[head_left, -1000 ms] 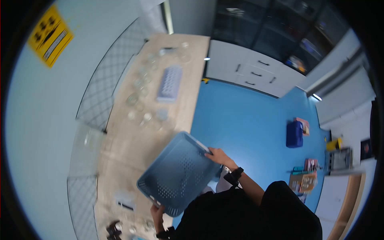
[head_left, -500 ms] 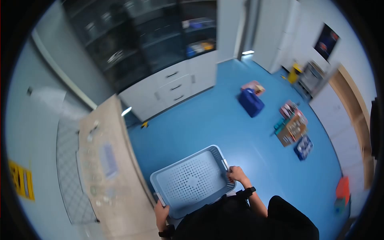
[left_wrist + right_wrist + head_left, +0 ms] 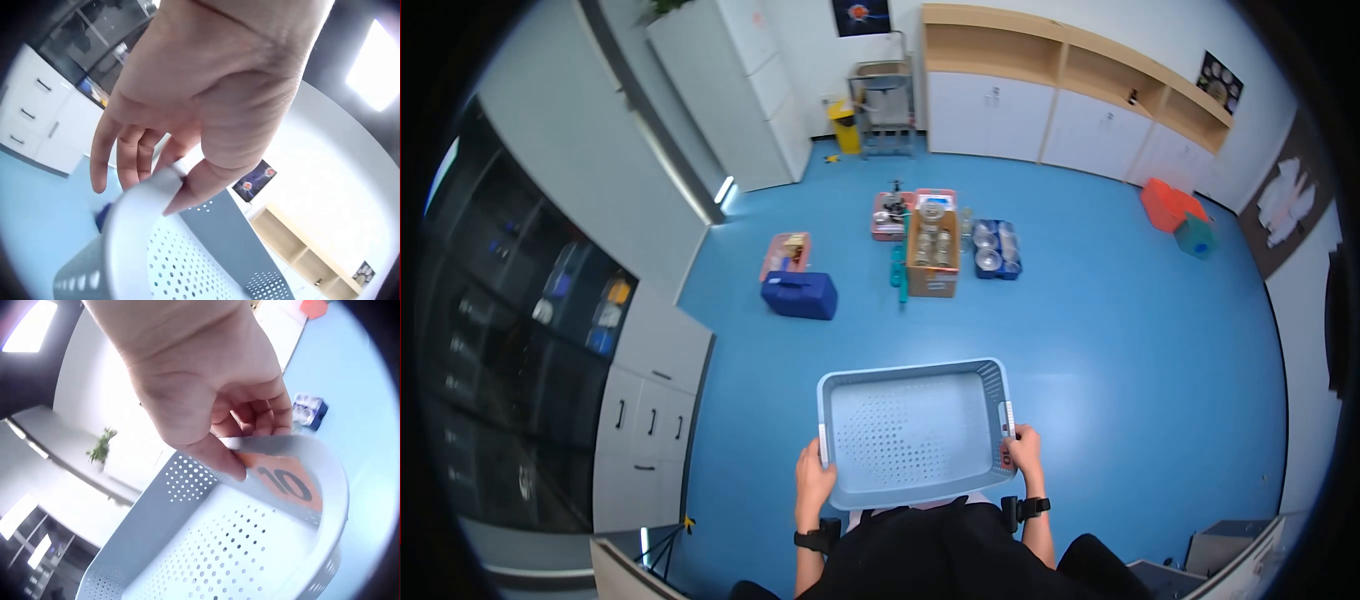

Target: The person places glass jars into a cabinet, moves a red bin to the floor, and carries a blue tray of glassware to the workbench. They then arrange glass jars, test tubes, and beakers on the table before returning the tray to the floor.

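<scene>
An empty blue-grey perforated basket point(image 3: 915, 430) is held level in front of the body in the head view. My left hand point(image 3: 813, 482) grips its left handle; in the left wrist view the thumb of the left hand point(image 3: 206, 94) lies over the basket rim point(image 3: 134, 219), with the fingers on the outer side. My right hand point(image 3: 1027, 455) grips the opposite handle. Up close in the right wrist view, the right hand point(image 3: 206, 387) pinches the rim beside an orange label point(image 3: 287, 481) marked 10.
On the blue floor ahead stand a dark blue case point(image 3: 800, 295), a pink tray point(image 3: 786, 253), a cardboard box of glassware point(image 3: 933, 255) and a blue crate point(image 3: 997, 250). White drawers point(image 3: 645, 420) are at left, low cabinets point(image 3: 990, 115) at the back, red and green bins point(image 3: 1168, 206) at right.
The view has swung right, from the wooden table with glassware to the open floor and its boxes. The basket, tilted earlier, is now level, with both hands still gripping it.
</scene>
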Tool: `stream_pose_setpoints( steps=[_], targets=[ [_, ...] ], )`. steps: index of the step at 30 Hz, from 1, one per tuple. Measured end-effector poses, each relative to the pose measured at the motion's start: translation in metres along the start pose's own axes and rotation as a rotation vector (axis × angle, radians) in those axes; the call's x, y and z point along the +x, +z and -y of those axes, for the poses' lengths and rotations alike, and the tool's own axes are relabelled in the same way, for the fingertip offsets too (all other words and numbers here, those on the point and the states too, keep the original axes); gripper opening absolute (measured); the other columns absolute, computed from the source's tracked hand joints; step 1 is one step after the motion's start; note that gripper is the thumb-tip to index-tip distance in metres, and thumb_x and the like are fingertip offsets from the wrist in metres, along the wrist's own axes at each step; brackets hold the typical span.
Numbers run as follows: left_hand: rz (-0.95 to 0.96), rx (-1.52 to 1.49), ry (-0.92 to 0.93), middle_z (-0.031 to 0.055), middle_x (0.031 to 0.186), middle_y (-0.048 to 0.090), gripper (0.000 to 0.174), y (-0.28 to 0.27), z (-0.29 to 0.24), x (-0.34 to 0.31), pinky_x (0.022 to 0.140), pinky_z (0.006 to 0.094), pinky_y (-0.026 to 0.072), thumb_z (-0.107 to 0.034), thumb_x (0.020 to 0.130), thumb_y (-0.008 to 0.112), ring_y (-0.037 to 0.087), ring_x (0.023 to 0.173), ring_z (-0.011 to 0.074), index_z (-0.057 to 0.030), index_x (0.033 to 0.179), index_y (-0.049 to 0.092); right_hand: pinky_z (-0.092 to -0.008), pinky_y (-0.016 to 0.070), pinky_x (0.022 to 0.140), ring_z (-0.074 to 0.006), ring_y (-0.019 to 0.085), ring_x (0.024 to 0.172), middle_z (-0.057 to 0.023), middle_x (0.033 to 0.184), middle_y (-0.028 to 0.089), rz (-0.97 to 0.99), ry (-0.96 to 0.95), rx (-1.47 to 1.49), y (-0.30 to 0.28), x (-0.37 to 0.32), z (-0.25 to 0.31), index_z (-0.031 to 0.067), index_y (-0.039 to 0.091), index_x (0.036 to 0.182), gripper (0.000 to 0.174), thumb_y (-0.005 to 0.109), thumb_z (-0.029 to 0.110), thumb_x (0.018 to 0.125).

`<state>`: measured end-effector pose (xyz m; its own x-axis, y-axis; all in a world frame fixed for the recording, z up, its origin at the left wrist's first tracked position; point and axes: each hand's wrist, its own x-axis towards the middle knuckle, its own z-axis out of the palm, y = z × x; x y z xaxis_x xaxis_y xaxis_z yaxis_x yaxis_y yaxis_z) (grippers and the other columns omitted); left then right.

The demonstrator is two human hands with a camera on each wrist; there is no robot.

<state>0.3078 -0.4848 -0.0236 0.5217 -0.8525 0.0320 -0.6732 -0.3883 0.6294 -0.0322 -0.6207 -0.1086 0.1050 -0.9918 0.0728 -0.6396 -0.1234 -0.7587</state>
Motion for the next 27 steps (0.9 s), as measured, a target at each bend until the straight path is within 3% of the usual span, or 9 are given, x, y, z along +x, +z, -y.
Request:
stream_pose_setpoints(
  steps=[2,3,4,6,10,15,18,24,27],
  targets=[
    [0.123,-0.051,-0.028,0.0182,0.080,0.058,0.034,0.021,-0.034,0.032,0.067,0.0393,0.0449,-0.004,0.062,0.059,0.056,0.076,0.0338,-0.0009,0.095,0.054,-0.0362,0.0463,0.063,-0.0288,0.058,0.066,-0.0161,0.071,0.058,-0.054,0.545,0.209,-0.052,0.007,0.034,0.0037,0.065,0.087,0.030,0.058,0.010,0.059],
    [0.210,-0.092,-0.051,0.0161,0.075,0.059,0.032,0.030,-0.048,0.052,0.064,0.0380,0.0461,-0.005,0.061,0.060,0.058,0.071,0.0313,-0.0010,0.092,0.055,-0.0346,0.0450,0.063,-0.0252,0.056,0.065,-0.0139,0.070,0.056,-0.048,0.804,0.373,-0.055,0.009,0.009,0.0051,0.065,0.092,0.034,0.056,0.008,0.060],
    [0.223,-0.093,-0.016,0.0161,0.075,0.059,0.032,0.042,-0.058,0.071,0.064,0.0380,0.0461,-0.005,0.061,0.060,0.058,0.071,0.0313,-0.0010,0.092,0.055,-0.0346,0.0450,0.063,-0.0252,0.056,0.065,-0.0139,0.070,0.056,-0.083,0.810,0.387,-0.059,0.009,-0.005,0.0051,0.065,0.092,0.034,0.056,0.008,0.060],
    [0.321,-0.057,0.145,0.0123,0.068,0.061,0.027,0.080,-0.044,0.102,0.059,0.0343,0.0476,-0.006,0.061,0.063,0.061,0.062,0.0254,-0.0012,0.087,0.056,-0.0318,0.0449,0.054,-0.0204,0.054,0.054,-0.0113,0.068,0.055,-0.362,0.468,-0.030,-0.041,-0.005,-0.034,0.0062,0.066,0.093,0.034,0.054,0.005,0.061],
    [0.635,-0.080,0.172,0.0137,0.074,0.064,0.024,0.114,-0.113,0.183,0.061,0.0320,0.0486,-0.018,0.069,0.066,0.063,0.067,0.0235,-0.0002,0.083,0.058,-0.0306,0.0441,0.050,-0.0166,0.052,0.049,-0.0093,0.066,0.054,-0.510,0.549,-0.121,-0.071,0.024,-0.047,0.0071,0.066,0.092,0.033,0.053,0.003,0.062],
    [0.716,-0.063,0.301,0.0143,0.071,0.063,0.024,0.192,-0.177,0.280,0.062,0.0334,0.0480,-0.022,0.075,0.063,0.063,0.069,0.0263,0.0007,0.082,0.058,-0.0289,0.0434,0.045,-0.0156,0.051,0.046,-0.0067,0.063,0.052,-0.659,0.731,0.040,-0.093,0.105,-0.070,0.0069,0.067,0.088,0.029,0.055,0.003,0.062],
    [0.692,-0.163,0.317,0.0150,0.070,0.062,0.024,0.246,-0.239,0.339,0.061,0.0342,0.0467,-0.021,0.076,0.062,0.061,0.067,0.0279,0.0014,0.082,0.057,-0.0268,0.0426,0.040,-0.0141,0.050,0.042,-0.0059,0.062,0.051,-0.707,0.500,-0.155,-0.139,0.176,-0.089,0.0048,0.066,0.086,0.025,0.056,0.004,0.062],
    [0.771,-0.154,0.423,0.0151,0.075,0.063,0.019,0.303,-0.373,0.404,0.062,0.0328,0.0465,-0.015,0.075,0.063,0.062,0.068,0.0265,0.0004,0.084,0.057,-0.0282,0.0427,0.045,-0.0118,0.049,0.049,-0.0047,0.062,0.050,-0.853,0.703,0.048,-0.190,0.252,-0.117,0.0011,0.065,0.083,0.016,0.062,0.008,0.069],
    [0.833,-0.172,0.425,0.0144,0.076,0.063,0.018,0.338,-0.418,0.427,0.064,0.0318,0.0467,-0.014,0.075,0.063,0.062,0.071,0.0246,-0.0004,0.087,0.058,-0.0294,0.0451,0.052,-0.0120,0.051,0.055,-0.0068,0.073,0.056,-0.750,0.903,0.002,-0.204,0.272,-0.141,0.0022,0.065,0.087,0.019,0.063,0.012,0.071]
  ],
)
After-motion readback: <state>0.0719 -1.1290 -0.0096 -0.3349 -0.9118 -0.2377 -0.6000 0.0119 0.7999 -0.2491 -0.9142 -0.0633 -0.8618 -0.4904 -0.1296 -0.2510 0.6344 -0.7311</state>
